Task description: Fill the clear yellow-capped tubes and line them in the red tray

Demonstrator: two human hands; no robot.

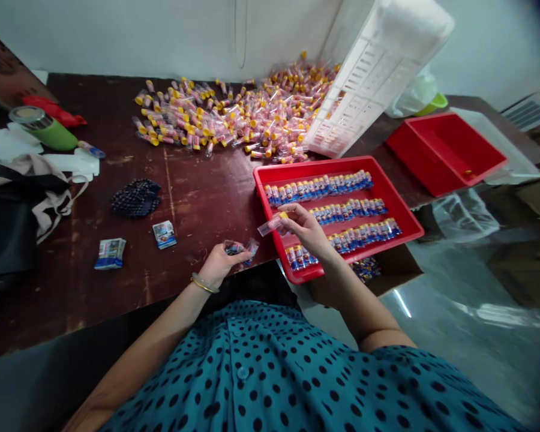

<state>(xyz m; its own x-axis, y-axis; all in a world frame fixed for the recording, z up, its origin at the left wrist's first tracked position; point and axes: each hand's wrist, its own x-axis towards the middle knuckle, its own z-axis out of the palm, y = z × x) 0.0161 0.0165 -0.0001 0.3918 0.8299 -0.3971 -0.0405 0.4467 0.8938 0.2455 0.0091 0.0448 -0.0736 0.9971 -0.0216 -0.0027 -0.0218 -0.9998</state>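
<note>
My right hand point(306, 229) is closed on a small clear tube point(270, 225) with a yellow cap, held over the left side of a red tray point(411, 231). My left hand point(220, 263) pinches small printed plastic sleeves point(252, 249) above the table's front edge; how many is unclear. Inside the tray stand rows of capped tubes wrapped in blue printed sleeves point(342, 211). Two flat stacks of sleeves lie left of my left hand, a nearer stack point(110, 254) and a smaller stack point(164, 234).
Behind the tray spreads a large heap of unwrapped yellow-capped tubes point(234, 120). A white slatted basket point(364, 78) tilts over its right side. Further right sits a red bin point(418, 156). A dark patterned cloth point(136, 198), a green flask point(56, 132) and a bag point(9, 222) occupy the left.
</note>
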